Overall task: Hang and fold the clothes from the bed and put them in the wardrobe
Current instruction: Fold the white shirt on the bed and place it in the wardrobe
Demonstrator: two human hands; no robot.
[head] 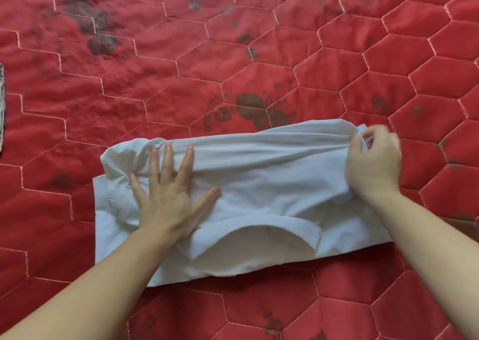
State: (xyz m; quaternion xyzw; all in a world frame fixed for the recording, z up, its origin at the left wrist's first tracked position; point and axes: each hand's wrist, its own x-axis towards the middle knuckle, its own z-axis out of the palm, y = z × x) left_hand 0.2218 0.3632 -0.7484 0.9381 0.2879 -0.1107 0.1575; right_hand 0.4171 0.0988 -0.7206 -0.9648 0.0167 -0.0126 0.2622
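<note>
White shirt (259, 184) is spread partly folded on red quilted bedcover (233, 67), beneath both hands. Left hand (166, 197) is pressed flat, fingers splayed, on its left part. Right edge is pinched by right hand (373, 163), fingers curled.

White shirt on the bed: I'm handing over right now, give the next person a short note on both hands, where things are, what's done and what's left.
Left hand: flat, fingers spread, pressing the white shirt down on the red quilt.
Right hand: pinching the shirt's far right edge, fabric bunched and lifted there.
Shirt: lies crosswise, partly folded into a band, collar opening toward the person, still wrinkled.
Another cloth shows at the left frame edge.
Done: first fold.
Left: finish folding, smooth it, take it to the wardrobe, not in view.
</note>
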